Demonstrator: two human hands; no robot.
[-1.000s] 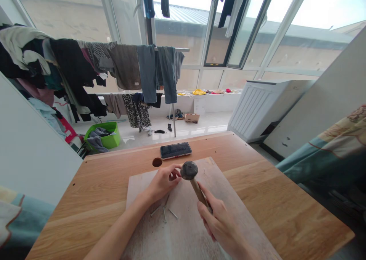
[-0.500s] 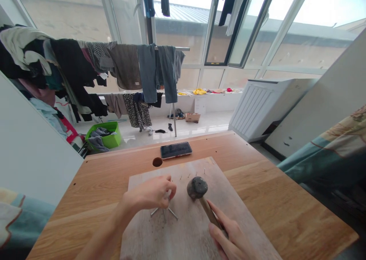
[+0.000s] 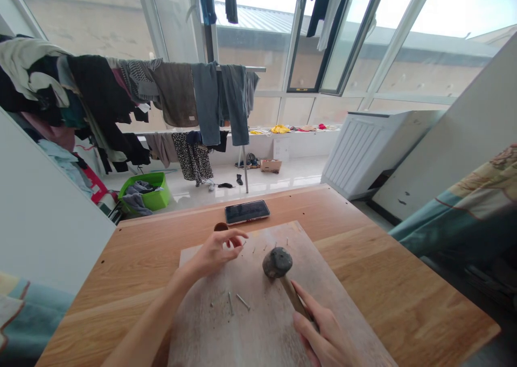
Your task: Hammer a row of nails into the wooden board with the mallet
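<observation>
My left hand (image 3: pixel 216 251) is over the far left part of a worn board (image 3: pixel 266 334), with a small nail (image 3: pixel 244 242) pinched at its thumb and fingertips. Several nails (image 3: pixel 265 247) stand in a slanting row across the board's far side, to the right of that hand. Closer to me, two loose nails (image 3: pixel 243 302) lie on the board. My right hand (image 3: pixel 323 329) is wrapped round the handle of a hammer (image 3: pixel 278 262). The hammer's dark, heavy head is low over the middle of the board, near the standing nails; whether it touches the board I cannot tell.
The board lies on a wooden table (image 3: pixel 363 248). A phone (image 3: pixel 247 212) rests beyond it, near a round hole (image 3: pixel 221 227) in the tabletop. Past the table are a green basket (image 3: pixel 155 197), hanging clothes (image 3: pixel 173 95) and a white washing machine (image 3: pixel 355 146).
My left hand has moved from the loose nails to the board's far side, taking one nail with it. My right hand and the hammer have stayed almost still.
</observation>
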